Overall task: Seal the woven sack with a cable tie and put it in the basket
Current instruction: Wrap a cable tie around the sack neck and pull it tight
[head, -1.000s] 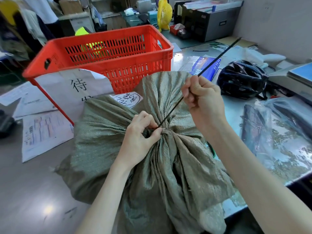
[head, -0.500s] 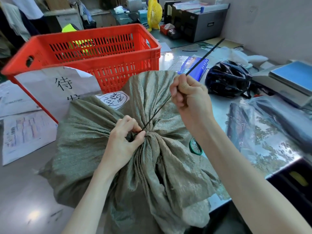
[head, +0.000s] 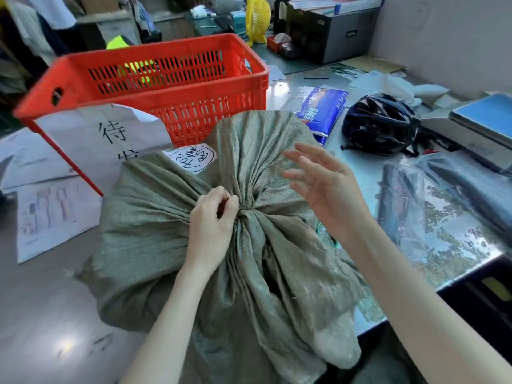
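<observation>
At the far left corner of the table (head: 41,314) stands the red basket (head: 166,87), with no sack in it yet; just in front of it, toward the near edge, the woven sack (head: 155,231) lies with its mouth gathered into a tight neck; the left hand (head: 210,220) is pinched shut on that neck, hiding any cable tie, so I cannot tell whether the tie is cinched; the right hand (head: 324,187) hovers just right of the neck, fingers spread, holding nothing; judging by the bunched fabric, sealing looks done or nearly so; lifting the sack into the basket is left.
</observation>
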A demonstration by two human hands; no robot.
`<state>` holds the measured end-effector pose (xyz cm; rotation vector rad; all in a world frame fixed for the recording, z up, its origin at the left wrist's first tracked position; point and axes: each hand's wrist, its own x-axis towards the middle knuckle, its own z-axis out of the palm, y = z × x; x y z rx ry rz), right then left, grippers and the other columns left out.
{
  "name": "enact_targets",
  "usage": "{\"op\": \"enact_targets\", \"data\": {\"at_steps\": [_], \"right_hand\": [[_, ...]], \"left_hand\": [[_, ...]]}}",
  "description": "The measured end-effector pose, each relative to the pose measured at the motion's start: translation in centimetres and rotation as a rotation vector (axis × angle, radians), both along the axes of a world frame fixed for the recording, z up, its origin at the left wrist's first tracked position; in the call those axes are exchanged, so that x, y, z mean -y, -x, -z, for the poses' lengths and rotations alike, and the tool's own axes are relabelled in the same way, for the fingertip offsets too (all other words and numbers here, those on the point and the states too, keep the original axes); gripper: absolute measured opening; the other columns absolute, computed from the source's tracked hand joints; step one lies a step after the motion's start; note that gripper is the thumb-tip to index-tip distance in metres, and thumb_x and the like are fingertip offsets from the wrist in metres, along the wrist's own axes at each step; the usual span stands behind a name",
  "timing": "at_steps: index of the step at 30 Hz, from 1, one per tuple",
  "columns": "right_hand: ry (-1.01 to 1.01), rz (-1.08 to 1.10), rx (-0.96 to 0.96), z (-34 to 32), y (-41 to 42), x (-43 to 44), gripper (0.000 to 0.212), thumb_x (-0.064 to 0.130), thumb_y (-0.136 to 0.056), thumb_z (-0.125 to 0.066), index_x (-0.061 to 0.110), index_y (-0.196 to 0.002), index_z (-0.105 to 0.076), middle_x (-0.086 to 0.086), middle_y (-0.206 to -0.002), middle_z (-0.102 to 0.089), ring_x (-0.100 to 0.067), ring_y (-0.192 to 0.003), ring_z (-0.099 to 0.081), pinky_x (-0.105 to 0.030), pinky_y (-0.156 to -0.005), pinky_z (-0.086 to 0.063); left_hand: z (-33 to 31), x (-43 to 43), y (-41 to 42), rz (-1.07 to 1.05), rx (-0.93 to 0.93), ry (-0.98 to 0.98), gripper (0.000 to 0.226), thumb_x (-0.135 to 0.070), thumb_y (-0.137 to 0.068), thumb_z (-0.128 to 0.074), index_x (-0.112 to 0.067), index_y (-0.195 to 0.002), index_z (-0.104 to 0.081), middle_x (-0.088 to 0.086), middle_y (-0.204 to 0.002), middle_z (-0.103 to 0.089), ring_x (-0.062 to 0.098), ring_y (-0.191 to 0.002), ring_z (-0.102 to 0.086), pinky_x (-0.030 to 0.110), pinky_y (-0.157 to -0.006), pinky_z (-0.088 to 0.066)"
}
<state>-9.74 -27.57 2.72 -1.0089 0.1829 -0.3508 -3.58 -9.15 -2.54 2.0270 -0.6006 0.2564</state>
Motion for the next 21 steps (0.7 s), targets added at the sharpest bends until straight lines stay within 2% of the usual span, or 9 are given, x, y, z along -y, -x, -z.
{"op": "enact_targets", "data": {"at_steps": [3,6,8,11,12,15,17,19,21], "right_hand": [[-0.042,0.118,-0.071,0.8,1.0,1.7,0.018,-0.004,-0.086,-0.054,0.006,-0.098,-0.063,-0.012,-0.091,-0.071,-0.016,-0.061,-0.065,-0.021,-0.055,-0.053],[-0.029,0.336,-0.24,2.8,1.3,4.5,0.018,-0.008,-0.084,-0.053,0.009,-0.084,-0.061,-0.004,-0.068,-0.071,-0.011,-0.052,-0.061,-0.019,-0.05,-0.049],[0.069,0.441,-0.417,5.4,1.3,6.6,0.018,-0.009,-0.085,-0.05,0.006,-0.088,-0.06,-0.008,-0.072,-0.068,-0.013,-0.055,-0.059,-0.018,-0.05,-0.047],[0.248,0.495,-0.664,10.3,1.3,9.2,0.023,-0.01,-0.085,-0.049,-0.005,-0.104,-0.059,-0.013,-0.077,-0.062,-0.018,-0.06,-0.055,-0.017,-0.045,-0.045],[0.339,0.493,-0.732,11.9,1.4,9.9,0.023,-0.01,-0.084,-0.051,-0.007,-0.105,-0.059,-0.015,-0.08,-0.062,-0.018,-0.062,-0.055,-0.018,-0.045,-0.045],[0.708,0.424,-0.922,15.5,1.7,11.3,0.023,-0.003,-0.083,-0.055,-0.004,-0.105,-0.062,-0.017,-0.097,-0.064,-0.026,-0.079,-0.059,-0.028,-0.064,-0.046],[0.91,0.312,-0.988,16.8,1.6,11.6,0.022,0.0,-0.083,-0.057,-0.002,-0.105,-0.059,-0.02,-0.101,-0.063,-0.032,-0.089,-0.058,-0.034,-0.07,-0.046],[1.054,0.193,-1.021,17.4,1.4,11.5,0.025,0.002,-0.083,-0.058,-0.002,-0.107,-0.055,-0.019,-0.097,-0.061,-0.03,-0.083,-0.054,-0.032,-0.06,-0.041],[1.116,0.119,-1.033,17.9,1.2,11.2,0.03,0.005,-0.083,-0.06,-0.002,-0.111,-0.051,-0.015,-0.092,-0.056,-0.026,-0.076,-0.05,-0.028,-0.049,-0.033]], "left_hand": [[1.2,-0.5,-0.1,0.014,-0.16,0.167,0.025,-0.036,-0.087,-0.046,-0.019,-0.069,-0.049,-0.01,-0.065,-0.049,0.006,-0.067,-0.046,0.02,-0.067,-0.036],[1.8,-0.9,-0.3,0.063,-0.239,0.287,0.02,-0.03,-0.085,-0.047,-0.019,-0.068,-0.048,-0.014,-0.063,-0.048,0.003,-0.066,-0.043,0.02,-0.068,-0.035],[2.0,-1.0,-0.4,0.083,-0.248,0.339,0.02,-0.031,-0.083,-0.046,-0.017,-0.068,-0.049,-0.015,-0.064,-0.049,0.001,-0.067,-0.044,0.017,-0.068,-0.035],[2.4,-0.9,-0.4,0.095,-0.26,0.384,0.019,-0.027,-0.083,-0.046,-0.017,-0.068,-0.049,-0.018,-0.064,-0.052,-0.003,-0.067,-0.045,0.013,-0.069,-0.036],[2.5,-0.9,-0.4,0.097,-0.263,0.395,0.018,-0.027,-0.083,-0.046,-0.017,-0.067,-0.049,-0.018,-0.064,-0.052,-0.003,-0.067,-0.045,0.013,-0.069,-0.036],[2.7,-0.9,-0.3,0.099,-0.27,0.418,0.018,-0.024,-0.084,-0.048,-0.016,-0.068,-0.049,-0.018,-0.064,-0.052,-0.003,-0.067,-0.045,0.013,-0.069,-0.036],[2.7,-0.9,-0.3,0.092,-0.284,0.427,0.018,-0.017,-0.086,-0.047,-0.016,-0.068,-0.048,-0.018,-0.063,-0.052,-0.003,-0.066,-0.045,0.013,-0.068,-0.036],[2.7,-0.9,-0.3,0.085,-0.293,0.432,0.019,-0.015,-0.087,-0.045,-0.015,-0.068,-0.048,-0.018,-0.062,-0.051,-0.003,-0.066,-0.045,0.013,-0.068,-0.036],[2.8,-0.8,-0.2,0.078,-0.287,0.433,0.019,-0.016,-0.087,-0.046,-0.016,-0.068,-0.048,-0.018,-0.062,-0.051,-0.002,-0.065,-0.044,0.013,-0.067,-0.036]]}}
